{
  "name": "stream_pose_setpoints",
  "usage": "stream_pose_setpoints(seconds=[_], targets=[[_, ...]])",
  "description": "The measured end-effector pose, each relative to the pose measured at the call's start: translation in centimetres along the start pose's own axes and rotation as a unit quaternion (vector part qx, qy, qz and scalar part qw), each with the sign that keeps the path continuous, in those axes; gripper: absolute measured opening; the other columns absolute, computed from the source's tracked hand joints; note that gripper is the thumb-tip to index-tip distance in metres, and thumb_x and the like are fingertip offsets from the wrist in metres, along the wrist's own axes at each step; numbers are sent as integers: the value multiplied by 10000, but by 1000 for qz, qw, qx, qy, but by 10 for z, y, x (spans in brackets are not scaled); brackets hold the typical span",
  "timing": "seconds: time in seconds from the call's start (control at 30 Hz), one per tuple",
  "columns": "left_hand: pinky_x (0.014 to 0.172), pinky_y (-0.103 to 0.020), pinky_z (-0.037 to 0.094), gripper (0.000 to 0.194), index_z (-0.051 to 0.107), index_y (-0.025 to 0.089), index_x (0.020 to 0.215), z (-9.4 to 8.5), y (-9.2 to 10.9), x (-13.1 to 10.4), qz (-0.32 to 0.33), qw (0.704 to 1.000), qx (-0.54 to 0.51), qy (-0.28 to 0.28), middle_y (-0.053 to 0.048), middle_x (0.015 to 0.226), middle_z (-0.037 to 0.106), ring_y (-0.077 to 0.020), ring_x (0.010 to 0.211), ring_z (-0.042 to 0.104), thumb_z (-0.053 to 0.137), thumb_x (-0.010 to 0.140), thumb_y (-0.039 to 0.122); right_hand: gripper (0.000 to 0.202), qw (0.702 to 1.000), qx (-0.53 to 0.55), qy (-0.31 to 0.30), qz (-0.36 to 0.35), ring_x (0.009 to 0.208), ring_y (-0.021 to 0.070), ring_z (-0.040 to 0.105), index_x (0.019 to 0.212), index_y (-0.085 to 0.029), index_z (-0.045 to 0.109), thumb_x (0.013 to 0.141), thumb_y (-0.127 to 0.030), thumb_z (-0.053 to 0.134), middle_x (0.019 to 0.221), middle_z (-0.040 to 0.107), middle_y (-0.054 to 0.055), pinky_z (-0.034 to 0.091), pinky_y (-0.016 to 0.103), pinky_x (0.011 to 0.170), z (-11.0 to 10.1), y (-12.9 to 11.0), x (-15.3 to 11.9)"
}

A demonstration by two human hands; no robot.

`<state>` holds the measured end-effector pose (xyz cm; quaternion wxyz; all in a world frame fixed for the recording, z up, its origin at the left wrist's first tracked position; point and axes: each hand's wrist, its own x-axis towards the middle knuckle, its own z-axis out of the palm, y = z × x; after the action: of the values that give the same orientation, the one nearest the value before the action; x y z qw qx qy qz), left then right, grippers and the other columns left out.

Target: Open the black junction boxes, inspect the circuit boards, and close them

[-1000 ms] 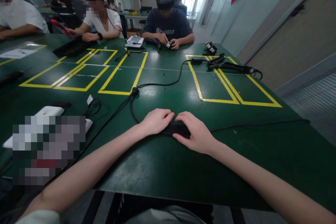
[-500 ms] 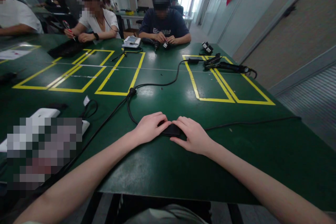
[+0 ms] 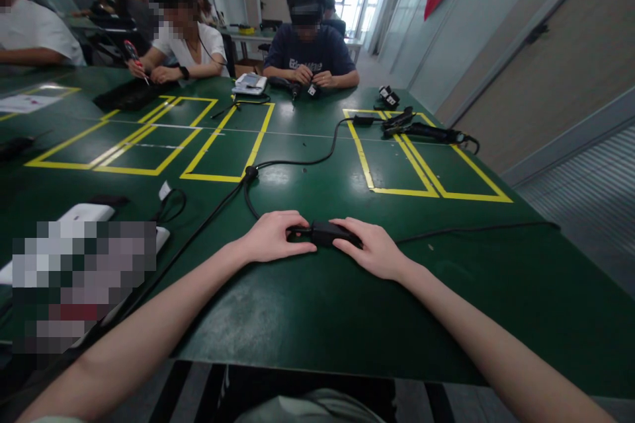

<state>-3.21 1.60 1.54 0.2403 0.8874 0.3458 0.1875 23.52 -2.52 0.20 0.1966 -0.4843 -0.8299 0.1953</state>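
A black adapter box (image 3: 328, 233) lies near the middle of the green table, between my hands. My left hand (image 3: 278, 236) curves around the black cable at the box's left end, thumb and fingers on either side of it. The fingers and thumb of my right hand (image 3: 371, 246) grip the right part of the box. From the box's right side a black cable (image 3: 461, 230) runs across to the table's right edge. Another cable leads from my left hand up to a black cable junction (image 3: 251, 173).
Yellow tape outlines (image 3: 404, 193) mark the green table (image 3: 317, 317). A black tool (image 3: 431, 132) with a cord lies at the back right. White devices (image 3: 86, 213) lie at the left. Across the table a person (image 3: 310, 56) handles a small part; another person (image 3: 191, 53) holds a red tool.
My left hand has shifted slightly left off the box onto its cable end. More of the black box now shows between my hands. The view has tilted up slightly.
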Motion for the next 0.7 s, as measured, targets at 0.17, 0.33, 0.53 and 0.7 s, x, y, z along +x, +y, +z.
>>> stream_pose_setpoints(seconds=[0.17,0.33,0.53,0.7], targets=[[686,-267,479,353,672,194,1026,9,5,-1,25,995,90,38,-23,932,705,-181,805,674,723,901,521,327,1000,10,-18,4,951,244,732,1233,-236,650,1021,-439,505,1126,763,72,550,364,820,-3,-4,1],[763,-304,506,349,643,172,1198,14,4,0,102,980,160,57,-67,996,735,-209,900,697,543,1044,468,388,999,-28,-20,-36,946,255,729,1292,-208,633,1011,-453,526,1146,744,104,562,372,812,-8,-7,-1],[866,-379,518,378,672,154,1176,13,11,3,143,969,171,104,-92,1026,761,-233,951,699,504,1061,472,359,995,7,12,-99,994,233,725,1341,-241,616,1012,-365,546,1152,740,90,573,345,859,-11,-13,-4],[1210,-553,320,476,535,200,1456,9,17,1,176,936,187,243,-163,1535,536,-319,1435,475,592,1015,370,363,985,17,163,-49,997,263,715,1289,-232,645,983,-409,566,1140,744,90,580,394,869,-51,2,-7]])
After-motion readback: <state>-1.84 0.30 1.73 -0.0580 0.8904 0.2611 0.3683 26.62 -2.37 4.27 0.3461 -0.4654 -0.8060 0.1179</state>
